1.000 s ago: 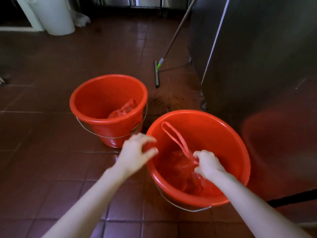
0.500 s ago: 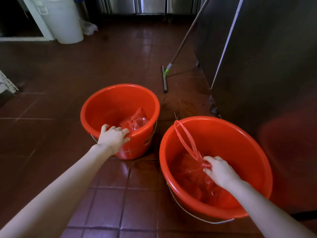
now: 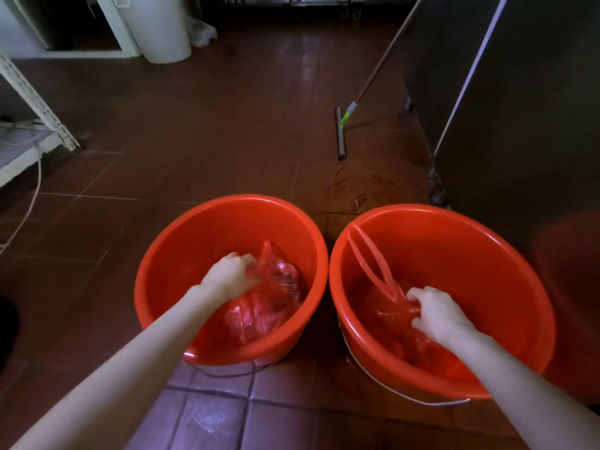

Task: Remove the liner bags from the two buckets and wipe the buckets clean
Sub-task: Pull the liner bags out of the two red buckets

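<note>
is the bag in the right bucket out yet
Not yet: the red bag lies crumpled inside the right bucket, gripped by the right hand.

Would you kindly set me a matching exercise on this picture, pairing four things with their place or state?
Things
1. left hand
2. right hand
3. squeegee
4. white bin

Places or states
A. stands upright at the far end of the floor
B. grips the right bag inside the right bucket
C. head on the floor, handle slanting up
D. grips the left bag inside the left bucket

Pairs: 1-D, 2-B, 3-C, 4-A
</note>
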